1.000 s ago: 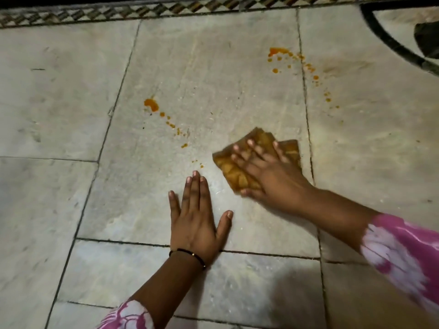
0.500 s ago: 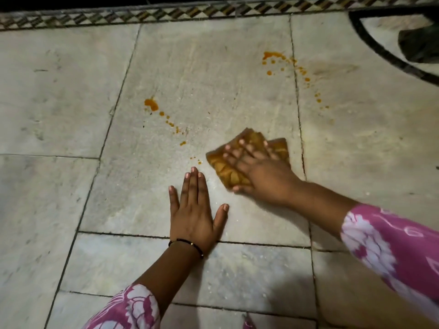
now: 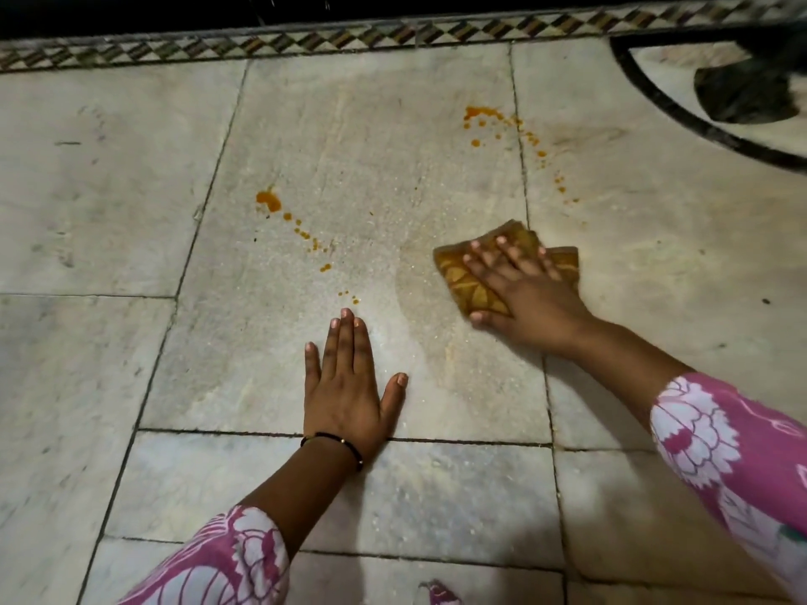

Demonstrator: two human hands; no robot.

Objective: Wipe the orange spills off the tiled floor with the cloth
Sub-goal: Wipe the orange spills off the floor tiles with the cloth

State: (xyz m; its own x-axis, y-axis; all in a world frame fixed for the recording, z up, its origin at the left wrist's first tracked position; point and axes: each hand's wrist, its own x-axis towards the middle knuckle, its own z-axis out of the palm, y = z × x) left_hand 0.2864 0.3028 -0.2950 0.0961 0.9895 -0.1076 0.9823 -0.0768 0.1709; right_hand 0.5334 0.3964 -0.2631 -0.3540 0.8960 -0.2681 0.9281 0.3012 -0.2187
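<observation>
Pale floor (image 3: 332, 141) tiles carry two orange spills (image 3: 301, 231), one trail left of centre, another further off by a seam. Right hand (image 3: 530, 294) presses the folded cloth (image 3: 469, 283) flat, fingers spread, beside that seam; left hand (image 3: 349, 386) rests flat, holding nothing. Best sweep inward with steady pressure, folding to a clean face so nothing smears.

The right hand (image 3: 524, 294), fingers spread flat on the folded orange-brown cloth (image 3: 471, 281), has slid it to the right across the tiled floor (image 3: 349, 137), away from the nearer trail of orange drops (image 3: 305, 238), up to the grout line.
</observation>
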